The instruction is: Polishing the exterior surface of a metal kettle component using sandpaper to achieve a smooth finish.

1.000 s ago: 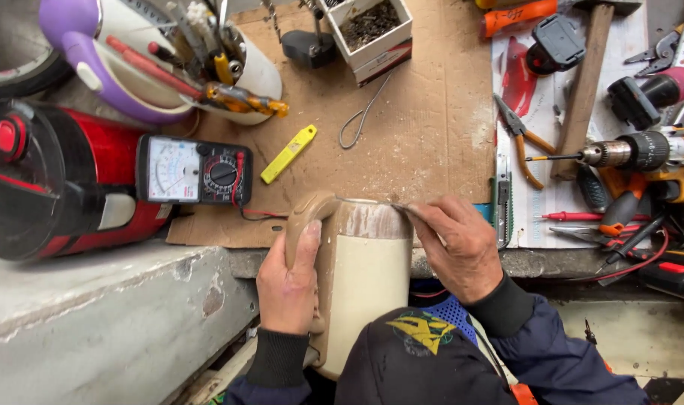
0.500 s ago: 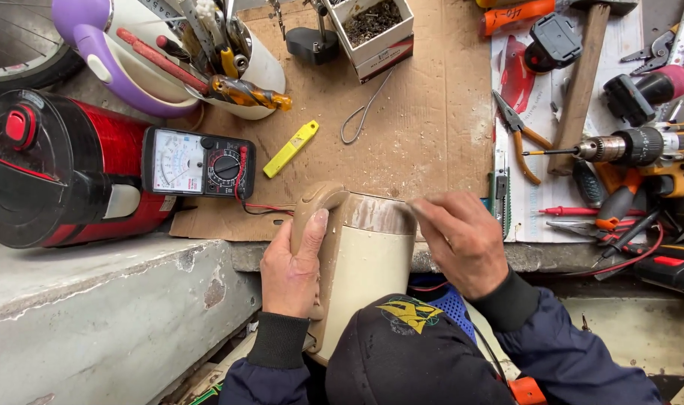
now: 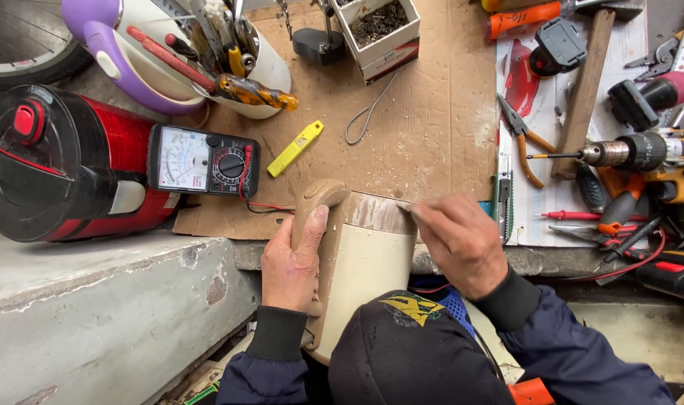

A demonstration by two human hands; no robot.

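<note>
1. Lower end of cream kettle hidden behind dark cap at bottom centre; body lying across bench edge, top end resting on cardboard sheet.
2. Left hand wrapped around kettle's tan handle, thumb laid along it, fingers out of sight underneath.
3. Right hand closed at kettle's upper rim, fingertips pinched on something thin and pale; too small to name.
4. Red appliance cut off at left edge; bicycle tyre only partly in view at top left.
5. Tools at far right crowded and overlapping: drill, pliers, hammer; red wires disappearing under them.
6. Against half a second ago: grip on handle unchanged, right hand at same rim spot, kettle not shifted; whole view slid slightly, more of bench top cut off.
7. Analogue multimeter black with pale dial face, lying against red appliance, just left of kettle's handle.
8. Small yellow bar-shaped tool lying diagonally on cardboard, above kettle.
9. White box of dark small parts at top centre, one side red.
10. White printed sheet with red shape under right-hand tools.
</note>
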